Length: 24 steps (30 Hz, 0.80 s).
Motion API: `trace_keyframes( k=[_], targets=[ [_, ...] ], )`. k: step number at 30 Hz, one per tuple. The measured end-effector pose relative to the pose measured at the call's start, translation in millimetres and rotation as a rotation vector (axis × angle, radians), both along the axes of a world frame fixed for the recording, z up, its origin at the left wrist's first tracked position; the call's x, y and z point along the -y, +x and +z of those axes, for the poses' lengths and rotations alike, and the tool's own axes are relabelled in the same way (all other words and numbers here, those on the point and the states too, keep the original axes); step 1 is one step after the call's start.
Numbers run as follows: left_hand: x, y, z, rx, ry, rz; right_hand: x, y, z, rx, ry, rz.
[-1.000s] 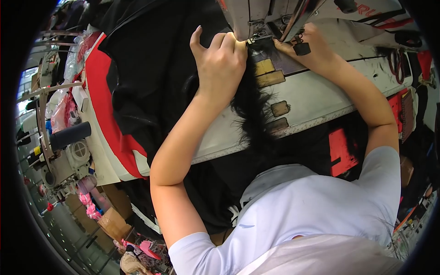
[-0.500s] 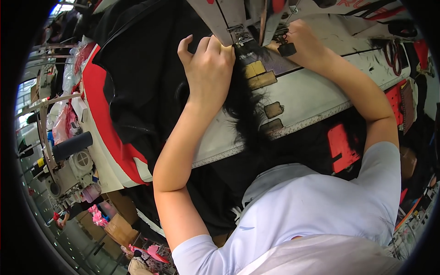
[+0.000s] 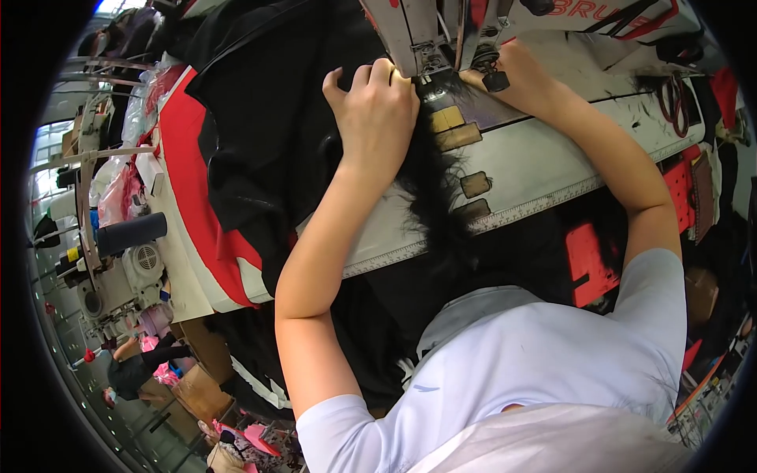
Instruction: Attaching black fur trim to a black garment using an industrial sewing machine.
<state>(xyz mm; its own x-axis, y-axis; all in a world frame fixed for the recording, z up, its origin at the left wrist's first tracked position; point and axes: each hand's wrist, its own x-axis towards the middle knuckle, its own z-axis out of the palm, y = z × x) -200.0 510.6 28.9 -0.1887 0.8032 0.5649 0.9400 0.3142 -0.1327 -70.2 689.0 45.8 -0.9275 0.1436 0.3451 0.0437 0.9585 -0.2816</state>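
Fur trim ran foot to near edge, L hand closer

Black fur trim (image 3: 434, 185) lay on the worktop (image 3: 524, 173), long axis approx. square to the ruler-marked near edge: top end by the sewing machine's presser foot (image 3: 426, 77), tail down to that edge & seemingly over it. From the L hand (image 3: 374, 110), it ran down & slightly R. L hand was nearer, bent over black cloth (image 3: 264, 118) at the trim's top L side, little finger raised; fingertips hidden, so can't tell if pinching or just pressing. R hand (image 3: 530, 83) sat the other side of the foot, toward the worktop's R end, fingertips nr fur wisps, partly behind a machine knob (image 3: 496, 81); grip unclear. Red cloth (image 3: 185, 150) lay toward the L end, beside the black.
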Motion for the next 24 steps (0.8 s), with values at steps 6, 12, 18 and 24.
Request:
trace_keyframes(
  k=[6, 12, 18, 24],
  targets=[
    [14, 15, 13, 0.01, -0.122, 0.034, -16, 10, 12, 0.012, 0.058, 0.135],
    [18, 19, 10, 0.107, -0.148, -0.041, -19, 18, -5, -0.185, 0.259, 0.205],
    [24, 21, 7, 0.072, -0.114, -0.032, -14, 6, -14, -0.123, 0.301, 0.47],
    [34, 27, -1, 0.066, 0.022, -0.007, -14, -4, -20, -0.231, 0.277, 0.507]
  ],
)
